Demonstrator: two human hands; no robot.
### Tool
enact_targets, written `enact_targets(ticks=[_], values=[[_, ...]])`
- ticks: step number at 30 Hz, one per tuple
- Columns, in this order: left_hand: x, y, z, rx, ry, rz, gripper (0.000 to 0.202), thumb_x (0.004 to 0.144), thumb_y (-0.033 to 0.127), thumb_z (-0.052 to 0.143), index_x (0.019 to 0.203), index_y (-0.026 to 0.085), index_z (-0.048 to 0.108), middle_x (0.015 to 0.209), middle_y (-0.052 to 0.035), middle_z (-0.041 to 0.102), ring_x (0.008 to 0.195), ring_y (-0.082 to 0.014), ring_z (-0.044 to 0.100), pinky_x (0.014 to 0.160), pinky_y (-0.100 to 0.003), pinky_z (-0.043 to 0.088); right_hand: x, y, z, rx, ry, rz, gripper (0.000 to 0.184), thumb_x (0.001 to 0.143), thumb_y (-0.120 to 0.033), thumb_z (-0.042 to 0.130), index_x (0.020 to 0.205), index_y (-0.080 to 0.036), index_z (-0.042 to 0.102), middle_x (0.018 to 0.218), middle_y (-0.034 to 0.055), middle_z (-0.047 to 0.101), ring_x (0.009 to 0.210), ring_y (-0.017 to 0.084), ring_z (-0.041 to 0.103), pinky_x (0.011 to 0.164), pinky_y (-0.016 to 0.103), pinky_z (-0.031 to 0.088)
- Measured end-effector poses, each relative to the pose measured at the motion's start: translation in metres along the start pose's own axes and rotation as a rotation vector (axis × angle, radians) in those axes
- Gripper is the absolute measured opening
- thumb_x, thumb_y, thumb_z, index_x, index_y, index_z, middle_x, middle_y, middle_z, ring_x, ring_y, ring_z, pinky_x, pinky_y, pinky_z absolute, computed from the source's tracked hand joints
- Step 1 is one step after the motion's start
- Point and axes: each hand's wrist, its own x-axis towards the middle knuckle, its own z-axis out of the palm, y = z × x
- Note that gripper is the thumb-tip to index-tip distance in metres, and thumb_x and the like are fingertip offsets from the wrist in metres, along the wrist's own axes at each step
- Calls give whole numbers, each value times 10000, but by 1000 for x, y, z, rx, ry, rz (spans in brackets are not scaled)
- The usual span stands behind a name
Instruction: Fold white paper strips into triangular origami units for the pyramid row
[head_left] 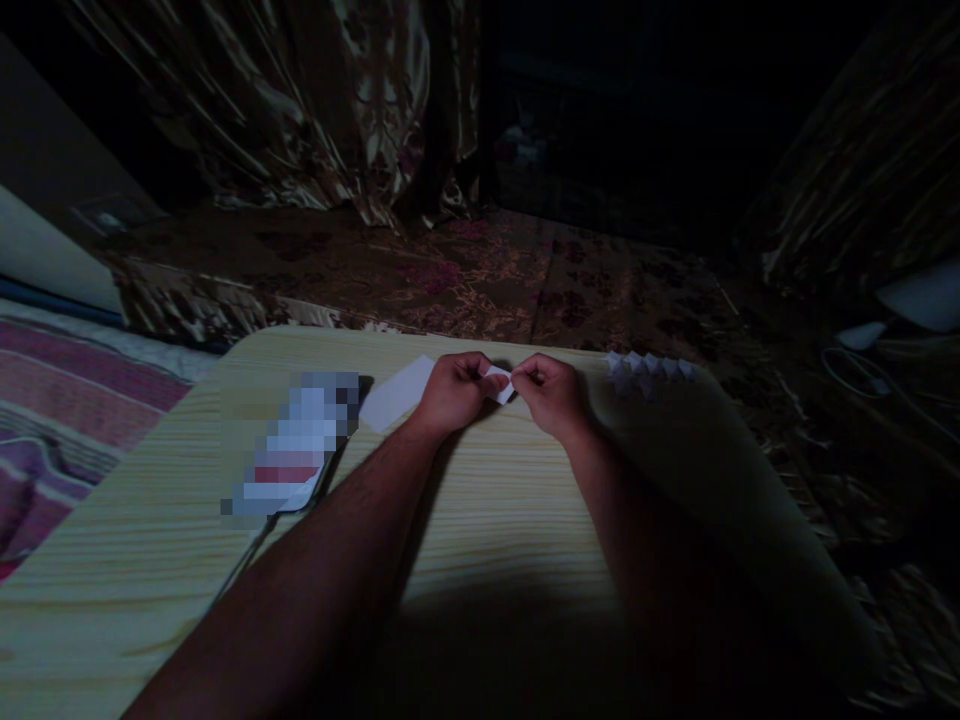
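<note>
A small piece of white paper point(499, 388) is held between my two hands above the far part of the wooden table. My left hand point(459, 392) pinches it from the left, thumb lying on top. At its right edge, the fingertips of my right hand point(549, 392) are closed on the paper. Left of my left hand lies a flat stack or sheet of white paper point(397, 393), partly covered by the hand. To the right stand several small folded paper pieces point(651, 366) in rows near the table's far edge.
A phone point(300, 440), blurred out, lies on the left of the table point(510, 500) with a cable running toward me. Behind the table are a patterned cloth-covered ledge point(465, 270) and curtains point(375, 100). A striped bedcover point(67, 400) is at left. The room is dim.
</note>
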Motion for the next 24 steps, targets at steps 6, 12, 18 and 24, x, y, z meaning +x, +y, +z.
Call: enact_targets(ticks=[6,12,18,24], values=[[-1,5,1,52,16,49,260,722,394,652,672,139,650,626,-13,620,547,-103,495,538,-230,373,1,1,0,30,9,7,70,690,-225,572,648,-175,598,574,-34,573,539,101,514,502,208,371],[-1,5,0,34,28,31,231,705,360,653,649,136,648,598,-9,600,535,-103,476,519,-226,355,0,1,1,31,-11,11,60,681,-203,570,642,-167,598,569,-35,570,527,92,506,489,199,357],[-1,8,0,12,46,59,178,708,306,641,714,130,660,642,-11,629,564,-102,511,548,-222,404,1,1,0,5,-4,31,52,672,-199,573,640,-164,597,555,-41,565,515,85,497,479,190,344],[2,3,-1,-36,66,27,108,686,234,645,663,131,624,604,1,605,520,-90,491,523,-217,397,0,2,1,10,-40,31,53,664,-186,561,636,-163,600,556,-38,567,515,87,494,476,190,343]])
